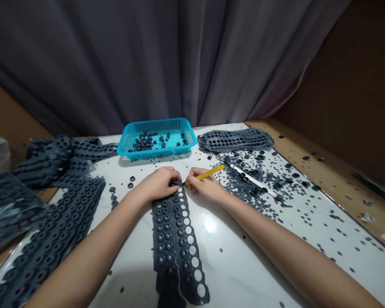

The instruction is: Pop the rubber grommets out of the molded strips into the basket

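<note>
My left hand (pixel 160 183) presses down on the far end of a dark grey perforated rubber strip (pixel 176 244), its fingers curled over the strip's edge. My right hand (pixel 202 185) grips a slim yellow craft knife (pixel 207 174), and the tip meets the strip beside my left fingertips. Small dark rubber rings sit in the strip's holes, while a row along its right side shows round white holes where the table comes through. The blade tip is hidden by my fingers.
A turquoise plastic basket (pixel 157 121) holding dark rings stands ahead. Rubber sheets (pixel 235 140) lie back right, with more (pixel 51 160) on the left. A bag of sheets (pixel 6 209) sits far left. A white-edged strip (pixel 253 182) and scattered rings cover the white table (pixel 240 265).
</note>
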